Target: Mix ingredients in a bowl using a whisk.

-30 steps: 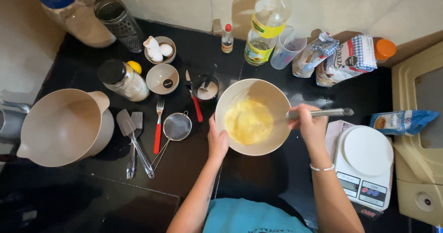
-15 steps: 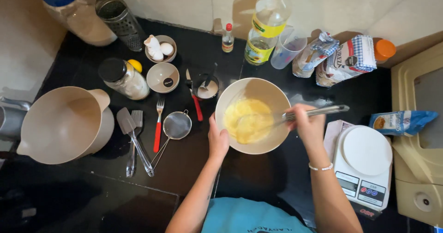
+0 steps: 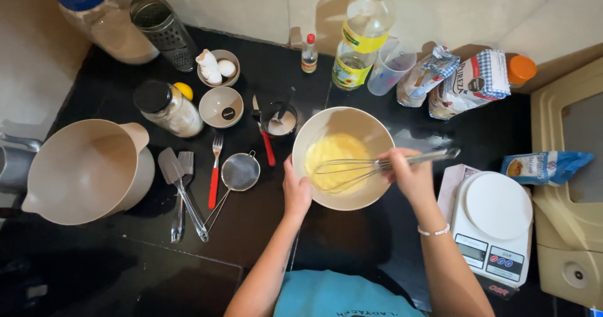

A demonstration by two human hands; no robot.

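A cream mixing bowl (image 3: 308, 135) with yellow batter (image 3: 336, 157) sits mid-counter. My left hand (image 3: 296, 190) grips its near-left rim. My right hand (image 3: 407, 174) holds a metal whisk (image 3: 358, 167) by the handle, the wire head lying low in the batter and the handle pointing right.
Left of the bowl lie a small sieve (image 3: 239, 172), a red-handled fork (image 3: 215, 172), spatulas (image 3: 179, 185) and a large beige jug bowl (image 3: 81, 169). A kitchen scale (image 3: 496, 220) stands at the right. Oil bottle (image 3: 360, 37), flour bags (image 3: 468, 81), jars and small bowls line the back.
The whisk has swept through the batter, its head moving from the bowl's right side toward the left. My left hand stays on the rim.
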